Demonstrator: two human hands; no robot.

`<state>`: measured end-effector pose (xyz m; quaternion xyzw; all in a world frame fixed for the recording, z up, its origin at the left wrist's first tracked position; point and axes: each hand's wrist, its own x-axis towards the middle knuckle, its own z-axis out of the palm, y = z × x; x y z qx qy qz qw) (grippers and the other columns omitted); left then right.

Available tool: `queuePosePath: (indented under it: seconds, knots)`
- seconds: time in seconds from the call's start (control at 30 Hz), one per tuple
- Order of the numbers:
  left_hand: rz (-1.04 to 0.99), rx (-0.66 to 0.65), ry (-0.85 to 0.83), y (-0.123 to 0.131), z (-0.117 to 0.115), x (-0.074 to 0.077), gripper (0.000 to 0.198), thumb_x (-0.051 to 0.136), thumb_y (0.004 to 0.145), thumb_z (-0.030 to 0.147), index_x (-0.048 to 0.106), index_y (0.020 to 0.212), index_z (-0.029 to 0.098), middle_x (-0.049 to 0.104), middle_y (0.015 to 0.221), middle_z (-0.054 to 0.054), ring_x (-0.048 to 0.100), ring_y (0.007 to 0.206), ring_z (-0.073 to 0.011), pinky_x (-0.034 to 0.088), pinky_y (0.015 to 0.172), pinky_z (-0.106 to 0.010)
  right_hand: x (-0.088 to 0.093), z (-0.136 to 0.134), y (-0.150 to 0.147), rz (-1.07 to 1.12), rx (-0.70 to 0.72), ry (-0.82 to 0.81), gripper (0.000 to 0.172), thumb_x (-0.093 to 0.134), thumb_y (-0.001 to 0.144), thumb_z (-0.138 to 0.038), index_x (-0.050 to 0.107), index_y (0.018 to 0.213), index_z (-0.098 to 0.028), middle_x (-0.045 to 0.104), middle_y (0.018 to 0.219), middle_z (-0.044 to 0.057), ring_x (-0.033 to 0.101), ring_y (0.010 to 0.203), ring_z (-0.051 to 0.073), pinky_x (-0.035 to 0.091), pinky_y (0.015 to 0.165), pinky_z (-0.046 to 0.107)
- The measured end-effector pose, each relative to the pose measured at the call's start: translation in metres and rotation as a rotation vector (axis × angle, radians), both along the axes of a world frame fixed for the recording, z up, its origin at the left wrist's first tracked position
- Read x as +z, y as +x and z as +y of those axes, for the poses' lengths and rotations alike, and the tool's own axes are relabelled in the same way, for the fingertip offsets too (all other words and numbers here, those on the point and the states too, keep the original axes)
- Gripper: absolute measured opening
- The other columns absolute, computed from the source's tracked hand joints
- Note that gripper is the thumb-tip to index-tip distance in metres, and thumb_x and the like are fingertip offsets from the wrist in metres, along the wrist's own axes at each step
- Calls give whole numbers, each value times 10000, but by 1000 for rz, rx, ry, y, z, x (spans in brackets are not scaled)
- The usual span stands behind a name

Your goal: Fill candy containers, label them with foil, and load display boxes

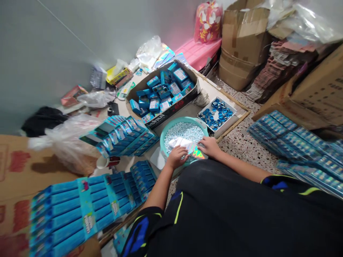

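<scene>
A teal basin (162, 137) filled with small white and pale-blue pellets (184, 130) stands in front of me. Over its near side lies a shiny silver foil pouch (190, 147), its right part reflecting rainbow colours. My left hand (178, 157) is closed on the pouch's left part, fingers curled over it. On the other side, my right hand (209, 147) grips the right edge with bent fingers. The undersides of both hands and what the pouch contains are hidden.
Behind the basin is a carton (171, 107) of small blue boxes. A white tray (229, 120) holds blue-and-silver caps. Blue display boxes (88, 203) are stacked at left, more blue packs (297, 146) at right. Large cardboard boxes (241, 46) stand behind.
</scene>
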<state>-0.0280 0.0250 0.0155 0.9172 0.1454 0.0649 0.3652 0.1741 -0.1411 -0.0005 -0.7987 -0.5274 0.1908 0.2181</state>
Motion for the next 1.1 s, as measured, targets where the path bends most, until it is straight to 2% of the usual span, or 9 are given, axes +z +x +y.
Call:
queuePosePath:
  seconds: [0.17, 0.33, 0.47, 0.57, 0.63, 0.73, 0.83, 0.97, 1.1]
  knots:
    - [-48, 748, -44, -117, -11, 16, 474, 388, 984, 463, 732, 851, 165, 767, 877, -105, 722, 840, -233, 589, 810, -383, 7, -5, -6, -30, 28, 67, 278, 640, 925, -284, 717, 1164, -164, 653, 1036, 127, 598, 967, 284, 345, 744, 359]
    - [-52, 1195, -134, -214, -36, 35, 425, 607, 822, 570, 706, 752, 162, 725, 711, -60, 671, 667, -193, 548, 644, -295, 32, 45, -42, 159, 260, 261, 290, 572, 979, -335, 674, 1189, -163, 638, 1052, 133, 614, 932, 272, 451, 810, 378]
    - [-51, 1277, -244, -244, -50, 37, 382, 707, 739, 548, 705, 726, 166, 708, 689, -51, 633, 632, -166, 511, 617, -269, 46, 107, -114, 345, 620, 238, 436, 695, 919, -389, 618, 1295, -181, 629, 1138, 127, 633, 987, 268, 503, 881, 386]
    - [-47, 1278, -303, -250, -52, 33, 363, 734, 724, 532, 698, 724, 171, 683, 666, -33, 603, 614, -149, 487, 604, -254, 37, 138, -178, 498, 843, 148, 601, 830, 795, -396, 615, 1318, -195, 637, 1190, 128, 625, 1063, 280, 501, 928, 390]
    - [-38, 1266, -337, -253, -51, 31, 360, 744, 719, 528, 690, 724, 172, 676, 664, -28, 599, 616, -150, 481, 599, -253, 24, 148, -213, 633, 910, 42, 458, 842, 775, -370, 693, 1171, -194, 690, 1069, 85, 647, 968, 244, 505, 857, 338]
    - [-15, 1254, -370, -258, -47, 27, 357, 748, 720, 525, 681, 732, 174, 677, 680, -27, 609, 637, -160, 486, 609, -260, 3, 151, -248, 723, 904, -56, 158, 736, 862, -329, 728, 868, -171, 682, 768, 19, 608, 719, 173, 455, 688, 276]
    - [24, 1261, -385, -263, -42, 21, 318, 725, 761, 494, 676, 751, 179, 683, 706, -31, 629, 674, -173, 498, 634, -270, -18, 146, -266, 760, 825, -92, 187, 662, 889, -307, 697, 778, -161, 646, 668, 8, 567, 641, 155, 414, 627, 264]
    - [93, 1302, -370, -261, -38, 9, 195, 689, 815, 375, 663, 771, 187, 703, 754, -43, 656, 720, -193, 504, 666, -286, -40, 133, -280, 835, 662, -123, 184, 582, 904, -334, 654, 954, -173, 654, 696, 8, 589, 635, 164, 433, 604, 263]
    - [176, 1339, -330, -257, -39, -4, 103, 669, 825, 282, 667, 774, 192, 712, 762, -55, 663, 724, -211, 495, 679, -305, -57, 121, -288, 886, 555, -112, 388, 554, 884, -342, 471, 1231, -190, 614, 683, -37, 587, 603, 174, 458, 598, 278]
